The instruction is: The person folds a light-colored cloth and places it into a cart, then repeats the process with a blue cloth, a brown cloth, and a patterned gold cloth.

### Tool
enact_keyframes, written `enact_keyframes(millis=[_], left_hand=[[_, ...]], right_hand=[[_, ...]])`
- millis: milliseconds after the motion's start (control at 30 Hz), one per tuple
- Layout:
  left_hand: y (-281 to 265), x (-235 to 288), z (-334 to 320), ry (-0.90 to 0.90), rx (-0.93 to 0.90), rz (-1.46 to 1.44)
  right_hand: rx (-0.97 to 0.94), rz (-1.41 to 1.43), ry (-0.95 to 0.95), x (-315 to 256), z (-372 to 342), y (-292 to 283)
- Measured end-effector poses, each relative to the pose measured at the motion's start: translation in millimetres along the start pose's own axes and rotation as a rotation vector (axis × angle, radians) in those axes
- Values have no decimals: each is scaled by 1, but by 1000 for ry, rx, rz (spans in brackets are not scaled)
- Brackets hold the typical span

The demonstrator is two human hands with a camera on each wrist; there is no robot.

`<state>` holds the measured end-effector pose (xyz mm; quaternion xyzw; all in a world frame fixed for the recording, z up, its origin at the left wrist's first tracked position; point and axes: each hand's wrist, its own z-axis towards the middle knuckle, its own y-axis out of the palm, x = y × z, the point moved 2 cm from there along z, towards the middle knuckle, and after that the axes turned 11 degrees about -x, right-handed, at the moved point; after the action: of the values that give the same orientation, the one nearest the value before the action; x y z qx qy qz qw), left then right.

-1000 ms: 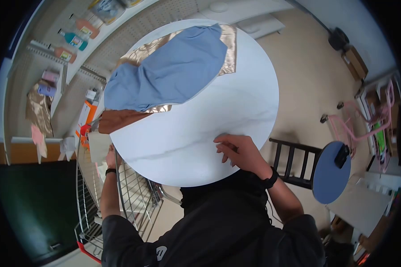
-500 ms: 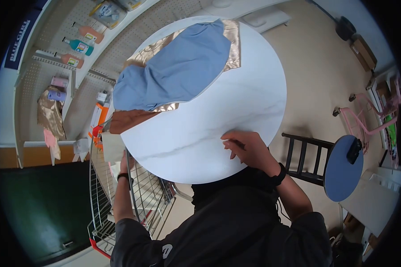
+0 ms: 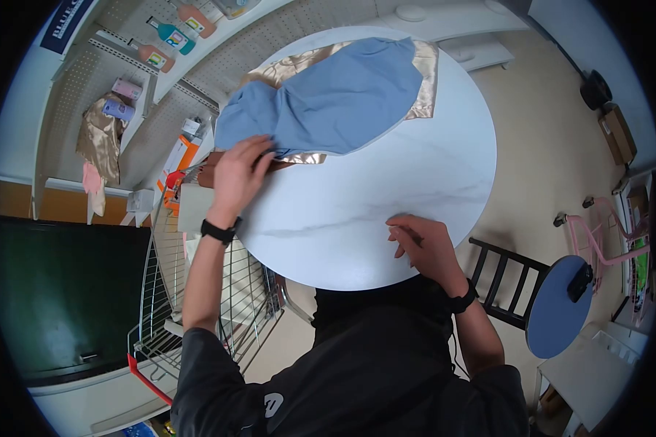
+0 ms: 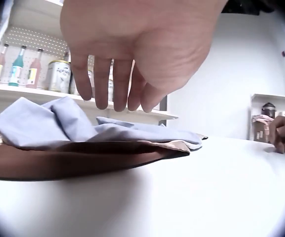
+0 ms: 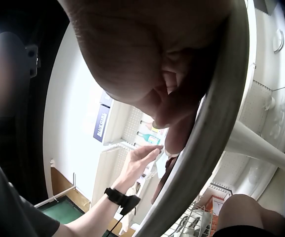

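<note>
The left hand [image 3: 237, 178] has risen from beside the counter [image 3: 386, 197] and hovers, released, by the blue cloth [image 3: 335, 95] on its far side, likely light, limp, best pinched at the hem; the right hand [image 3: 426, 246] lies relaxed.

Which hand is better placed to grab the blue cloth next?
Probably the left hand: open, it hovers over the edge of the blue cloth, while the right hand sits loosely curled, farther off over the table.

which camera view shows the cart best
The head view: it shows the cart's wire basket and red handle, though the table and left arm cover parts. The right wrist view catches only some wire near its bottom edge; the left wrist view, none.
</note>
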<state>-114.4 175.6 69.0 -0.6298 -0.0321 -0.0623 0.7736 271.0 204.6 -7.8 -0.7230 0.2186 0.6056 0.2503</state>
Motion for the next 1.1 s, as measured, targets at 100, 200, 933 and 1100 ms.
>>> enact_keyframes(millis=[100, 200, 933, 1100], left_hand=[[10, 27, 28, 76, -13, 16], [22, 51, 44, 191, -61, 124], [6, 200, -35, 419, -105, -434], [18, 185, -51, 388, -51, -165]], right_hand=[[1, -8, -25, -1, -1, 0], [-23, -3, -45, 4, -1, -1], [264, -268, -363, -10, 1, 2], [391, -409, -453, -18, 0, -13]])
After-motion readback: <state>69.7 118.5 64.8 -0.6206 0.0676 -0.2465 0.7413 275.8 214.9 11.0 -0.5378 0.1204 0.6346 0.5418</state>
